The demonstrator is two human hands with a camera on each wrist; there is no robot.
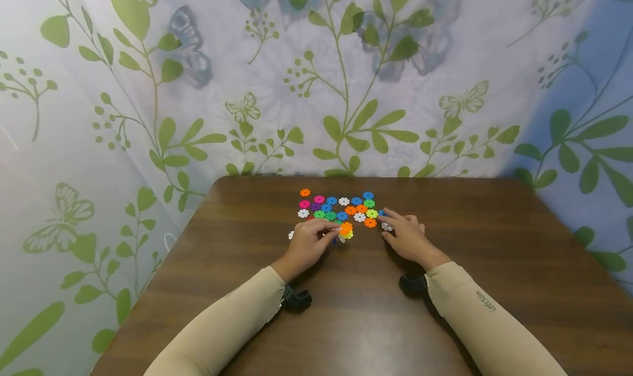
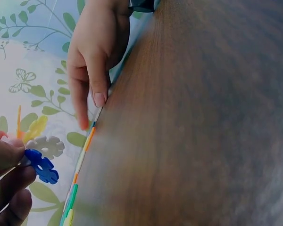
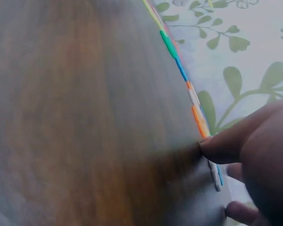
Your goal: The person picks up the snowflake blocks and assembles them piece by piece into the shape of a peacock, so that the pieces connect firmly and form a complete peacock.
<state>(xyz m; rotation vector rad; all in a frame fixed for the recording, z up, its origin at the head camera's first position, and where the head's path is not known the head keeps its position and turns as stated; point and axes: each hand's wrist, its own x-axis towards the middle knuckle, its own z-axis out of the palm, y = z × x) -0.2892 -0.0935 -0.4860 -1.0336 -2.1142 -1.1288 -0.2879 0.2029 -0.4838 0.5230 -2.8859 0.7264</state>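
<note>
The cluster of notched flower discs [image 1: 346, 231], with orange, yellow, white and blue pieces set at angles and apparently slotted together, is raised at the near side of the loose group, slightly left of its middle. The left hand [image 1: 309, 241] pinches it between thumb and fingers. Judged by look, the pieces are thin plastic: very light, fairly stiff, smooth enough to slip, unlikely to break but liable to part at the slots. Recommended hold: a pinch on the flat faces of one disc, close to the joint, leaving open notches uncovered. Loose flower discs [image 1: 359, 217] lie flat on the bench [image 1: 341, 321]; these are best lifted by the rim. The right hand [image 1: 407, 237], fingers extended and spread, is at the group's right edge; contact with a disc cannot be confirmed. A leaf-patterned backdrop [image 1: 306, 145] stands beyond.
</note>
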